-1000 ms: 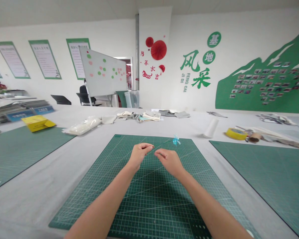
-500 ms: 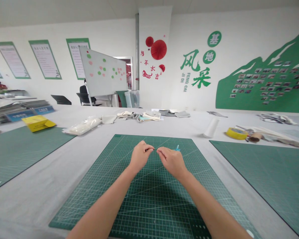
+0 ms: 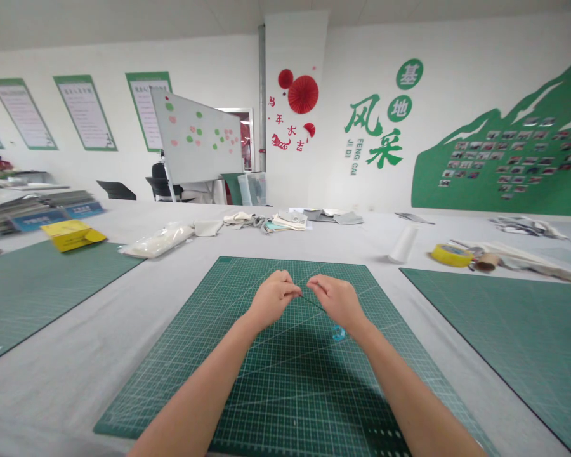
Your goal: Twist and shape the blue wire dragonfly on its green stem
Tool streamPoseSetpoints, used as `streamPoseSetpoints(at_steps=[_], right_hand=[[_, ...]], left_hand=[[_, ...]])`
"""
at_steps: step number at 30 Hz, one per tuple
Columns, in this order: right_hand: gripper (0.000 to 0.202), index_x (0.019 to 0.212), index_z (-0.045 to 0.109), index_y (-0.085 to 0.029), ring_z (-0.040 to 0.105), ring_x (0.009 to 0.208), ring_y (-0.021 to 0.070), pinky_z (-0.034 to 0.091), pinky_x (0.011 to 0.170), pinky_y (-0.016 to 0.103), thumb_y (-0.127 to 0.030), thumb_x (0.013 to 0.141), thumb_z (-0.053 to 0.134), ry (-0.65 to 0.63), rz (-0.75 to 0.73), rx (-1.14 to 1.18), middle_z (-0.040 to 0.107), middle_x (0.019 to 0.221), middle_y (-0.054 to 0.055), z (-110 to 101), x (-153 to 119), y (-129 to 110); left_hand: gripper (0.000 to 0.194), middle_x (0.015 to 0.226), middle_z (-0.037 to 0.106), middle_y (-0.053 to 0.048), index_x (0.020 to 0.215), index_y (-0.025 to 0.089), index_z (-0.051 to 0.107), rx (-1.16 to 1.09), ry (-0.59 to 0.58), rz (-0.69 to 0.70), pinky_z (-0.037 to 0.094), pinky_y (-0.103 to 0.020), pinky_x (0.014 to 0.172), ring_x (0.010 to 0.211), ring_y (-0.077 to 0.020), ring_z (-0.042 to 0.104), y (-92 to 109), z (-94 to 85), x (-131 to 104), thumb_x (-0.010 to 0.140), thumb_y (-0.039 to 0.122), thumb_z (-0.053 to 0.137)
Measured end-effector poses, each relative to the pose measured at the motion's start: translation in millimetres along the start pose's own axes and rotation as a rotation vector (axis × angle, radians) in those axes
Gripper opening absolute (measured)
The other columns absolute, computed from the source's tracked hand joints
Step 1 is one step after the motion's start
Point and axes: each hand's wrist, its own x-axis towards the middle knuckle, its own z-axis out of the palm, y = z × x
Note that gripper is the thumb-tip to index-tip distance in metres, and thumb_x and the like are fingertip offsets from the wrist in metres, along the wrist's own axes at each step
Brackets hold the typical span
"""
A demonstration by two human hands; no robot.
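Note:
Both hands are raised over a green cutting mat (image 3: 266,374), fingertips a small gap apart. My left hand (image 3: 275,297) pinches the end of a thin dark cord (image 3: 313,303), which runs to the right beneath my right hand. My right hand (image 3: 335,301) has its thumb and fingers pressed together at the tips; what they grip is too small to make out. A small light-blue piece (image 3: 339,333) shows just below my right hand, close to the wrist. Whether the cord joins it is hidden behind the hand.
More green mats lie at the left (image 3: 42,285) and right (image 3: 509,336). Beyond are a yellow box (image 3: 73,235), a clear plastic bag (image 3: 159,241), cloth scraps (image 3: 288,220), a white roll (image 3: 403,245) and yellow tape (image 3: 451,255). Paper stacks (image 3: 23,206) stand far left.
My right hand has moved slightly right and up, widening the gap between the fingertips. More dark cord shows between the hands. The light-blue piece has shifted from above the right hand to below it.

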Motion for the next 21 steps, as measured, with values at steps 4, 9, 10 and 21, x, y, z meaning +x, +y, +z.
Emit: streamPoseSetpoints(at_steps=[4, 9, 10, 21], right_hand=[[0.023, 0.077, 0.066, -0.021, 0.054, 0.06, 0.0127, 0.036, 0.055, 0.022, -0.032, 0.083, 0.047, -0.127, 0.056, 0.201, 0.064, 0.067, -0.002, -3.1, 4.1, 11.9], [0.026, 0.074, 0.066, -0.016, 0.043, 0.05, 0.0092, 0.032, 0.049, 0.021, -0.038, 0.078, 0.053, -0.224, 0.175, 0.493, 0.055, 0.057, -0.003, 1.9, 6.3, 26.3], [0.027, 0.074, 0.066, -0.015, 0.041, 0.049, 0.0087, 0.031, 0.048, 0.021, -0.04, 0.077, 0.055, -0.245, 0.202, 0.557, 0.053, 0.056, -0.003, 3.9, 6.6, 28.2], [0.022, 0.075, 0.067, -0.018, 0.054, 0.061, 0.0125, 0.039, 0.059, 0.023, -0.032, 0.081, 0.051, -0.151, 0.138, 0.442, 0.061, 0.064, -0.001, 21.9, 1.5, 1.4]], left_hand=[[0.016, 0.075, 0.056, -0.002, 0.077, 0.024, 0.072, -0.115, -0.054, 0.041, 0.039, -0.027, 0.075, 0.082, -0.0165, 0.05, 0.0, -4.7, 0.4, 0.08, 0.024, 0.056], [0.016, 0.077, 0.056, -0.002, 0.079, 0.022, 0.072, -0.359, -0.092, -0.007, 0.042, -0.025, 0.074, 0.078, -0.014, 0.054, -0.2, -9.3, 1.4, 0.079, 0.024, 0.057], [0.015, 0.078, 0.056, -0.002, 0.08, 0.021, 0.072, -0.407, -0.091, -0.023, 0.042, -0.025, 0.073, 0.077, -0.0138, 0.054, -0.6, -9.8, 1.8, 0.078, 0.025, 0.057], [0.018, 0.082, 0.064, -0.004, 0.082, 0.016, 0.07, -0.572, 0.216, -0.336, 0.044, -0.027, 0.076, 0.08, -0.0161, 0.058, -13.7, 2.5, 2.6, 0.074, 0.027, 0.058]])
